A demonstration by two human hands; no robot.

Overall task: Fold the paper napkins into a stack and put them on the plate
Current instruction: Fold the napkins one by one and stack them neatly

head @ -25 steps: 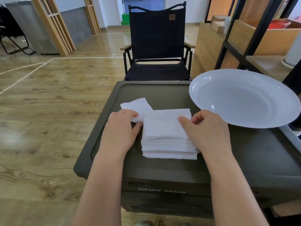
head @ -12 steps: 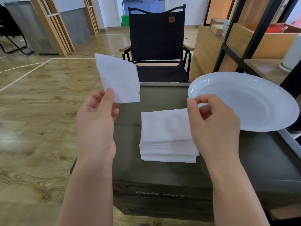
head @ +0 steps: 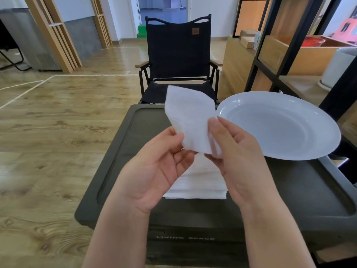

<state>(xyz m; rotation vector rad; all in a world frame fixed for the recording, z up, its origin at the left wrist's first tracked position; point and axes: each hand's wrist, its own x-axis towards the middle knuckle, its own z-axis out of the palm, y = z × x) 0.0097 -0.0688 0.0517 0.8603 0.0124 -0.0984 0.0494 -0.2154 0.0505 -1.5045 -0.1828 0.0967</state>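
- While both hands are raised above the tabletop in the head view, a single paper napkin is held between them, clear of every surface.
- Left hand: palm up, thumb and fingertips pinching the napkin's lower left edge.
- Right hand: thumb and fingers pressed together on the napkin's lower right corner; a second layer shows there, so the sheet appears partly folded.
- Stack of folded napkins: lying flat on the tabletop directly below the hands, largely hidden by them.
- Plate: bare, resting at the right of the tabletop, its far rim overhanging the edge; near the stack but not touching it.
- Judgement: folding is under way; nothing has yet reached the plate.
- Risk: thin tissue pinched at two corners may tear or crease askew if pulled unevenly.
- Risk: a skewed fold would sit proud of the stack, making the later transfer liable to slide apart.
- Risk: a careless sweep of the right forearm could nudge the overhanging plate.
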